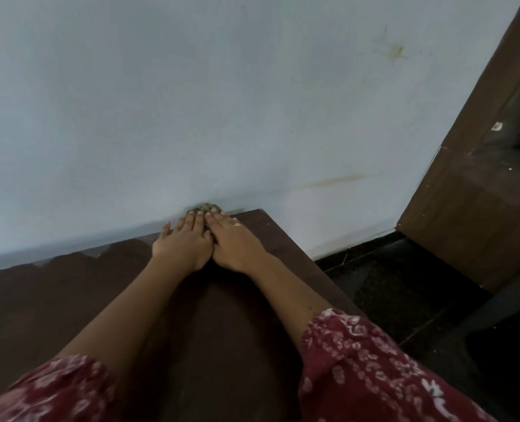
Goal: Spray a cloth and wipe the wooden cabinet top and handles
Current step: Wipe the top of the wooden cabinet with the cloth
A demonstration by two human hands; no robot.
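The dark wooden cabinet top [70, 293] runs along a pale wall. Near its far right corner a small greenish cloth [207, 206] lies bunched against the wall, mostly covered by my fingers. My left hand [181, 242] and my right hand [233, 240] lie flat side by side on the cloth, fingers stretched forward and pressing it onto the wood. Only the cloth's far edge shows past the fingertips. No spray bottle or cabinet handles are in view.
The pale blue wall [191, 102] stands right behind the cabinet. To the right of the cabinet's edge is dark tiled floor [405, 293]. A brown wooden door [472, 202] stands at the far right.
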